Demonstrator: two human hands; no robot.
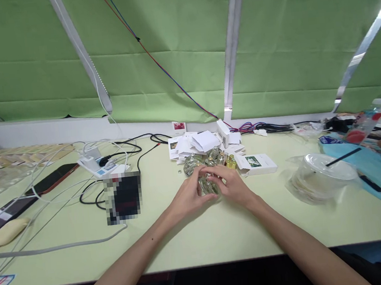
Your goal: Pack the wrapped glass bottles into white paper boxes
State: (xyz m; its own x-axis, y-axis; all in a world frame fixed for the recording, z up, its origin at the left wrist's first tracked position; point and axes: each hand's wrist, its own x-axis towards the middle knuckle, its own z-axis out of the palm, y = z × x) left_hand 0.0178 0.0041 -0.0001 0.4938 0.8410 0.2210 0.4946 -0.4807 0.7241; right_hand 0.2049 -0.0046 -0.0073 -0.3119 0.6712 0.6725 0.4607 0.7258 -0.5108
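In the middle of the table my left hand (188,191) and my right hand (233,184) meet at the fingertips, curled around a greenish, see-through coil (208,186). What the coil is made of is too small to tell. Two similar shiny coils, a left coil (192,162) and a right coil (214,156), lie just beyond my fingers. Beside the right one are small yellow-gold pieces (231,161). A white box (259,164) with a green picture lies to the right, its end flap open. Behind the coils is a heap of white folded cartons (197,143).
On the left are a white power strip (101,167) with tangled cables, a pixelated dark object (125,198), a dark phone-like slab (56,178) and a yellow rounded object (7,230). To the right stands a lidded plastic cup (326,176) with a black straw, beside blue cloth (366,160).
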